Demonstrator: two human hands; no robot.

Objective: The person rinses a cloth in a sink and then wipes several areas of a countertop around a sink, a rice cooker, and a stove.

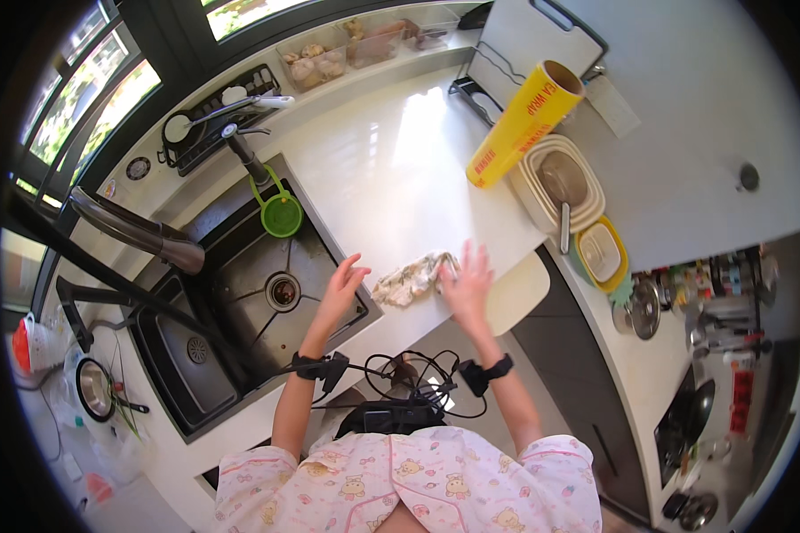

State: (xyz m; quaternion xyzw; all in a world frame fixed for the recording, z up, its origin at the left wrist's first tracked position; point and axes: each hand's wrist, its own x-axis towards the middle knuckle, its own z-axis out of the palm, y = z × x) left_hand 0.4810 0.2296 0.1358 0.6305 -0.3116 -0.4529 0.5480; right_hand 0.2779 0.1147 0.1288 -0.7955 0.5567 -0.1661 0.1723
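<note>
A patterned cloth (pixel 410 281) lies crumpled on the white countertop (pixel 373 193), right of the sink. My right hand (pixel 468 280) is over the cloth's right end, fingers spread; whether it grips any of the cloth is unclear. Above the sink's right edge is my left hand (pixel 339 286), fingers apart and holding nothing. The dark sink (pixel 240 286) has a drain, a dark faucet (pixel 167 246) and a green strainer (pixel 282 214) hanging at its back. A yellow roll of cling wrap (pixel 525 126) leans over the nested plastic basins (pixel 597 180) at the right.
A cutting board (pixel 533 46) stands in a rack at the back. Bins of garlic (pixel 313 66) line the window ledge. A small pan (pixel 95 390) sits left of the sink. A cream panel (pixel 520 290) juts from beneath the counter. Black cables (pixel 410 383) hang near my waist.
</note>
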